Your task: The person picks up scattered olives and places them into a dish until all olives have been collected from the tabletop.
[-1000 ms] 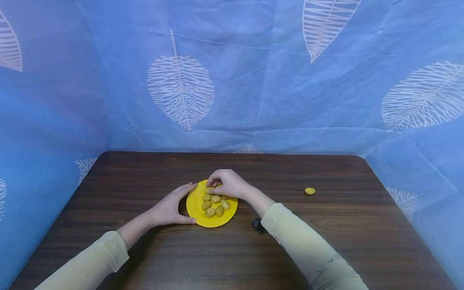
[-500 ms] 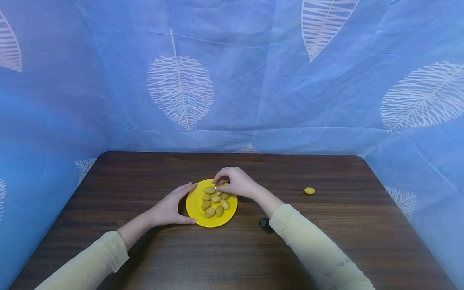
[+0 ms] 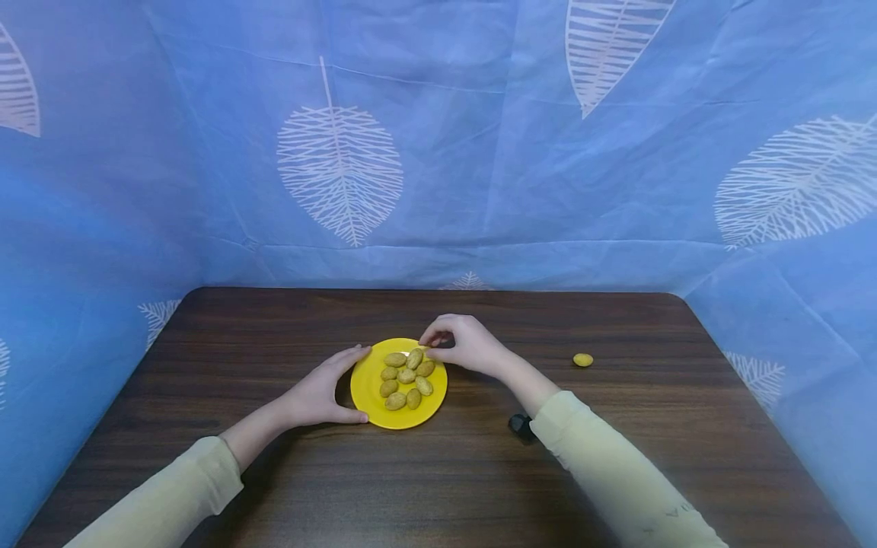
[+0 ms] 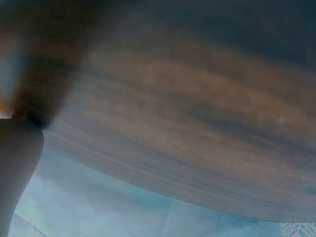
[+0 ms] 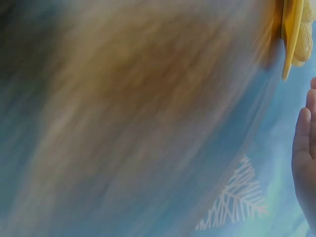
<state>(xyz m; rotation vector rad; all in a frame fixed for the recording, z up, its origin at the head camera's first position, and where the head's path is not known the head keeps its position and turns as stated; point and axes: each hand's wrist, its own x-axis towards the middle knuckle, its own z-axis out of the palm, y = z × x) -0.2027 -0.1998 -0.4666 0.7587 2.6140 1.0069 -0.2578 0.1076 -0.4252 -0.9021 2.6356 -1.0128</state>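
Observation:
On the yellow plate (image 3: 370, 392) lie several small, oval, yellow-brown nut-like pieces (image 3: 406, 376) with mottled surfaces. My left hand (image 3: 318, 392) rests at the plate's left side, fingertips touching the far-left rim and thumb on the near-left rim. At the upper right rim is my right hand (image 3: 469, 346), fingers loosely bent and thumb apart from them, with no piece showing between. An oval piece (image 3: 414, 358) lies just left of these fingertips. In the right wrist view, the plate edge (image 5: 291, 42) and pale, wrinkled pieces (image 5: 302, 44) show above the fingers.
A single yellow oval piece (image 3: 583, 360) lies apart on the dark wooden table (image 3: 329, 487), well right of the plate. A small black device (image 3: 522, 428) sits by the right wrist. Blue cloth (image 3: 466, 152) with white leaf prints hangs behind the table.
My right hand has drawn back to the right from over the plate to its rim, uncovering the pieces at the top. The left hand and plate stay in place.

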